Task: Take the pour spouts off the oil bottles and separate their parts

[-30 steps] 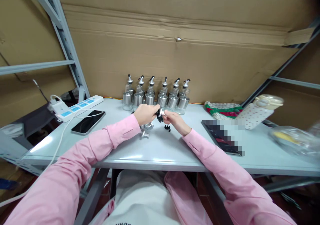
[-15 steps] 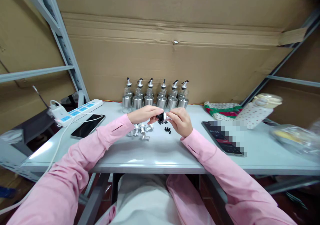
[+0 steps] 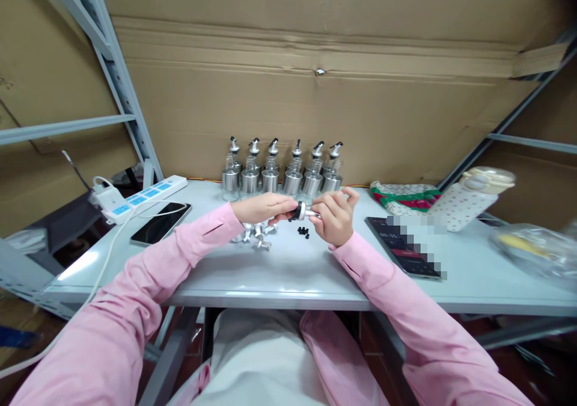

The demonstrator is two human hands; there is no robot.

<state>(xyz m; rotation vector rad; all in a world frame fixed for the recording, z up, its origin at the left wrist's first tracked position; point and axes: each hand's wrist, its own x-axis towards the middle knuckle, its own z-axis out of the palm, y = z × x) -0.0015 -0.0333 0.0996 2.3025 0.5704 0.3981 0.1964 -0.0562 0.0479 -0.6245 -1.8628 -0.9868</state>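
Note:
Between my two hands lies a silver and black pourer top (image 3: 303, 211), its black end toward the left. My left hand (image 3: 265, 207) is closed round that black end. The fingers of my right hand (image 3: 333, 216) pinch the thin silver spout on the other side. Several small black caps (image 3: 303, 231) lie on the table just below. Several loose silver spout pieces (image 3: 260, 234) are on the table below my left hand. Behind stand glass bottles with steel sleeves (image 3: 270, 180); those at the back carry pourer tops.
On the left of the table (image 3: 279, 276) are a power strip (image 3: 144, 199), a white cable and a dark phone (image 3: 161, 224). Another phone (image 3: 401, 246), a patterned cloth (image 3: 401, 195), a dotted bottle (image 3: 469, 204) and a plastic-wrapped item (image 3: 532, 249) occupy the right. Cardboard rises behind.
My right hand has turned a little and its fingers have shifted along the spout, showing more of it. The pourer top has moved slightly right and lies more level. The camera view has shifted slightly.

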